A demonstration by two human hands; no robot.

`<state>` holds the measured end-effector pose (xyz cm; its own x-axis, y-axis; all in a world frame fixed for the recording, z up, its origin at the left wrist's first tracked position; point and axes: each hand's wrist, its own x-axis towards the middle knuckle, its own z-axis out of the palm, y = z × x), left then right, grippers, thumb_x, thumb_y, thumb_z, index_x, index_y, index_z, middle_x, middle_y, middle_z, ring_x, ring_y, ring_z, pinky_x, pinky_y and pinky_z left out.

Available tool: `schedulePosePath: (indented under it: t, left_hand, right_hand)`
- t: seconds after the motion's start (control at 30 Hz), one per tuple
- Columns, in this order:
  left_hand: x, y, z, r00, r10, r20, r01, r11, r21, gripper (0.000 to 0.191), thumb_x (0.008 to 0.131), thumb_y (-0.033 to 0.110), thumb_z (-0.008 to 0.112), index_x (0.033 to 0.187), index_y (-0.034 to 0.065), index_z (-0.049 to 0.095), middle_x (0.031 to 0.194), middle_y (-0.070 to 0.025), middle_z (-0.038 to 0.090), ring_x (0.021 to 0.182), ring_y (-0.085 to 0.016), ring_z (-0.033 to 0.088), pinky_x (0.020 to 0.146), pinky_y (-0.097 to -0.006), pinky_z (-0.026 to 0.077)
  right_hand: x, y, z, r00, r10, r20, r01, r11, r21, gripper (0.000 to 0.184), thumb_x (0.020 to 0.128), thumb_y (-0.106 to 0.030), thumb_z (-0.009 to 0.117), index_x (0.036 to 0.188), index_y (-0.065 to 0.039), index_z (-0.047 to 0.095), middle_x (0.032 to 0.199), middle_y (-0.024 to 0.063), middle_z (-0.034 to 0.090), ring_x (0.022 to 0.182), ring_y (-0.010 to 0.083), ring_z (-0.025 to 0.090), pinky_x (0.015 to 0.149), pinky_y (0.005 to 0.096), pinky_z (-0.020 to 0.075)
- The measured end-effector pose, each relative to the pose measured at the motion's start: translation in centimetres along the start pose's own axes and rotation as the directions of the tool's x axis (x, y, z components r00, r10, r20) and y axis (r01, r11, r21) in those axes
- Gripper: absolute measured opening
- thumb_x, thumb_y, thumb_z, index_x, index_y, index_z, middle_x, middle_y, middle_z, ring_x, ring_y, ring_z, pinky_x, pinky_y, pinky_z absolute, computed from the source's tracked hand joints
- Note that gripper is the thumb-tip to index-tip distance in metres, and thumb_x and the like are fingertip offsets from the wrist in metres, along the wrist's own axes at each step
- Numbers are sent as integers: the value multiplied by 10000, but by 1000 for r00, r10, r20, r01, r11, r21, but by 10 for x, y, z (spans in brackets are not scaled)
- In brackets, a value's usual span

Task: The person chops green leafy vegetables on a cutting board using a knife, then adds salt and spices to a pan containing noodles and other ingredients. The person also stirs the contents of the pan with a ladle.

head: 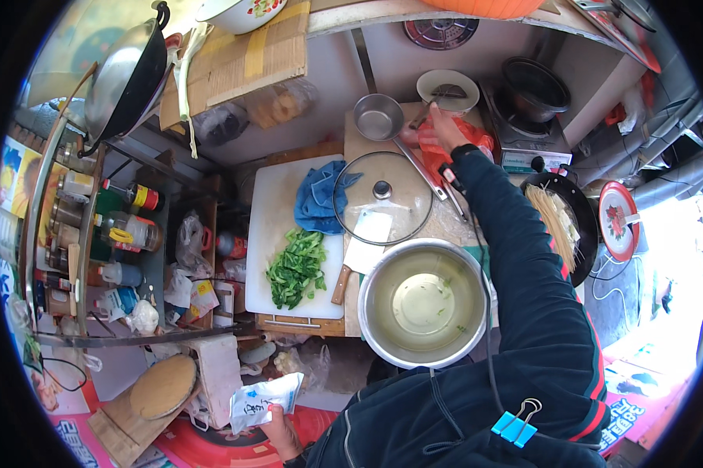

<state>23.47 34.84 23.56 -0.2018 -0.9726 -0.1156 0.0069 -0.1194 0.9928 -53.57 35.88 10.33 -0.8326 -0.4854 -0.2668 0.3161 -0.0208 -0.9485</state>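
Note:
My left hand grips a white printed packet low at the left, beside my body. My right hand reaches to the back, over a red plastic bag, by the handle of a utensil whose head lies in a white bowl; whether the fingers hold it I cannot tell. Chopped green leaves and a blue cloth lie on a white cutting board. A glass lid rests partly over a cleaver. A metal basin of water stands nearest me.
At the right, a black wok holds dry noodles and pale pieces. Behind it is a stove with a dark pot. A metal ladle lies near the bowl. Shelves of bottles stand left; a cardboard-covered shelf overhangs the back.

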Motion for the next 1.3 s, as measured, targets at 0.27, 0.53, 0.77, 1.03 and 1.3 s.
schedulePosePath:
  t: [0.27, 0.53, 0.77, 1.03, 1.3]
  left_hand:
    - [6, -4, 17, 996, -62, 65, 62, 998, -7, 799, 925, 126, 736, 1560, -25, 275, 1525, -246, 467, 1399, -364, 486, 1218, -470, 323]
    - [1, -2, 43, 990, -39, 132, 38, 999, 7, 784, 918, 199, 774, 1532, -24, 342, 1499, -189, 493, 1368, -321, 501, 1190, -457, 345]
    - [-26, -1, 49, 992, -16, 125, 20, 999, -25, 751, 923, 227, 781, 1511, -16, 380, 1460, -152, 525, 1329, -304, 527, 1162, -457, 378]
    - [-17, -7, 29, 993, 8, 120, -7, 1000, -13, 679, 941, 113, 729, 1513, -5, 385, 1447, -132, 530, 1315, -279, 540, 1160, -451, 388]
    - [43, -19, 32, 955, -29, 295, 68, 990, -123, 700, 924, 30, 716, 1531, 27, 367, 1445, -123, 528, 1324, -267, 537, 1167, -448, 386]
  right_hand:
    - [-67, -10, -68, 941, 85, 328, 94, 864, -495, 313, 1046, -263, 572, 1197, -10, 677, 1042, 71, 746, 922, 164, 715, 772, 331, 588]
    - [-94, 65, -67, 901, 199, 385, 363, 137, -922, 238, 931, -188, 612, 1067, -65, 763, 1032, 118, 758, 997, 255, 714, 877, 428, 547]
    - [-91, 149, -57, 973, -204, 112, 106, -41, -994, 372, 970, -254, 520, 1262, -112, 701, 1259, 134, 686, 1301, 336, 558, 1165, 507, 327]
    - [-85, 113, -61, 956, -260, 133, 162, 94, -982, 497, 946, -403, 573, 1244, -13, 646, 1183, 275, 688, 1075, 415, 693, 974, 491, 515]
    - [-171, -16, -56, 991, 93, 100, 16, 650, -760, 409, 915, -273, 594, 901, 131, 660, 685, 193, 633, 496, 277, 620, 468, 412, 479]
